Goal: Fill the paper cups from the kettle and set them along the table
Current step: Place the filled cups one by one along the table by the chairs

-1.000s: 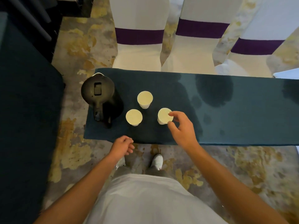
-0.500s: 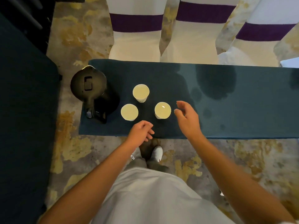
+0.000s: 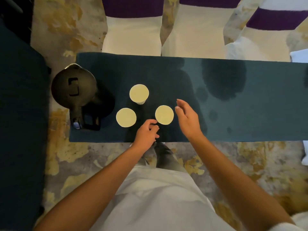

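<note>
Three paper cups stand on the dark teal table [image 3: 250, 127]: a far cup [image 3: 139, 93], a near left cup [image 3: 126, 117] and a near right cup [image 3: 164, 114]. A dark kettle [image 3: 75, 90] with its lid shut stands at the table's left end, handle toward me. My left hand [image 3: 146, 133] hovers just below the near right cup, fingers curled, fingertips at its rim. My right hand [image 3: 186, 117] is open just right of that cup, fingers apart, holding nothing.
Dark wet patches [image 3: 223, 79] mark the cloth right of the cups. Three white chair covers with purple bands [image 3: 133, 27] stand behind the table. Another dark table [image 3: 20, 114] lies at the left. The floor has a patterned carpet.
My right hand let go of the near right cup and drew slightly right. My left hand moved up from the table's front edge to the same cup.
</note>
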`<state>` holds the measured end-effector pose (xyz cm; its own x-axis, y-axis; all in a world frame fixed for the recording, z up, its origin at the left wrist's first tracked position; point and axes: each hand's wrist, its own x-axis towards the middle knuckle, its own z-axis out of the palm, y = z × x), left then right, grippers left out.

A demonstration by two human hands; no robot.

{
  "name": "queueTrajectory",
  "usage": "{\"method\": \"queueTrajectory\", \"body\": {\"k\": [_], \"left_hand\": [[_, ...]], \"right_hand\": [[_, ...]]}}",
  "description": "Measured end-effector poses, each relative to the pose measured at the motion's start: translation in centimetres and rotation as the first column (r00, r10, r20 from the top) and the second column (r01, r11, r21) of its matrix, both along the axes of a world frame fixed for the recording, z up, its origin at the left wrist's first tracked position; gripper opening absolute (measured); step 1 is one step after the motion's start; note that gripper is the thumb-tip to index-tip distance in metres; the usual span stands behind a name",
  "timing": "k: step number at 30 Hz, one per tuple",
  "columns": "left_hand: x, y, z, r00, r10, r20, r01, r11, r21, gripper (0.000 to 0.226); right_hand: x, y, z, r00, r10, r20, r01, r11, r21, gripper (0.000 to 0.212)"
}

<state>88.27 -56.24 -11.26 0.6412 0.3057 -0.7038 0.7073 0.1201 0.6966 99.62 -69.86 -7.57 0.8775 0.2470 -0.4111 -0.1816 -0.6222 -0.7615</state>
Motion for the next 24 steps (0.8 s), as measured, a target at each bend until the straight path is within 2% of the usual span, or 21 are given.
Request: {"method": "queueTrajectory", "body": {"k": [9,16,24], "left_hand": [[1.4,-1.0,0.1,0.99,0.119,-0.076,-0.112,0.99,0.086,0.01],[1.9,-1.7,-0.1,0.972,0.207,-0.108,-0.199,0.977,0.08,0.014],[2.6,-2.3,-0.6,0.95,0.29,-0.117,-0.283,0.957,0.07,0.014]], "right_hand": [[3.2,-0.7,-1.5,0.975,0.18,-0.129,-0.179,0.984,0.014,0.046],[4.1,-0.8,-2.4,0.913,0.386,-0.128,-0.387,0.922,0.022,0.043],[4.2,-0.9,-3.2,0.859,0.484,-0.168,-0.485,0.874,0.042,0.041]]}}
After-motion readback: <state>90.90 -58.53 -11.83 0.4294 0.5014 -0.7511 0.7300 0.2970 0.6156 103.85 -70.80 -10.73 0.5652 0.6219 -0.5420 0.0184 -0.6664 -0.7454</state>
